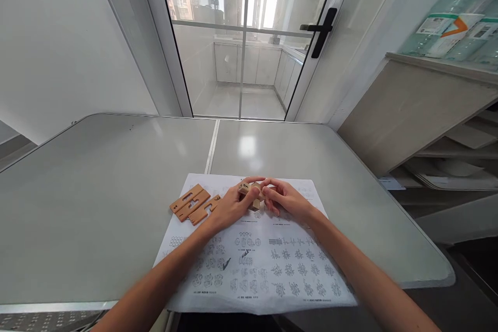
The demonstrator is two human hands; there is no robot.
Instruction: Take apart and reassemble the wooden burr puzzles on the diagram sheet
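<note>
Both hands meet over a small wooden puzzle [252,193], a cluster of light brown notched pieces slotted together. The left hand [232,208] grips it from the left, with the thumb across the top and the fingers curled round the near side. The right hand [287,200] closes on it from the right, its fingertips pinching the upper edge. The two thumbs nearly touch above the puzzle, and most of it is hidden between the fingers. A dark marking shows on its top left face but is too small to read. Whether the puzzle rests on the paper or is held just above it cannot be told.

The puzzle sits over the far middle part of a printed sheet [272,270], a white page covered with rows of small diagrams. Two dark tick marks show on the page's near left part. Just left of the left hand, three loose wooden pieces [193,202] lie flat, partly on the sheet's far left corner and partly off it, side by side and touching. Each has slots cut into it.

The sheet lies on a grey surface [97,192] with a seam running down its middle. Beyond the surface stands a glass door [241,62] with a black door handle [321,31]. To the right is a shelf unit [408,114] with boxes [451,31] on top.
</note>
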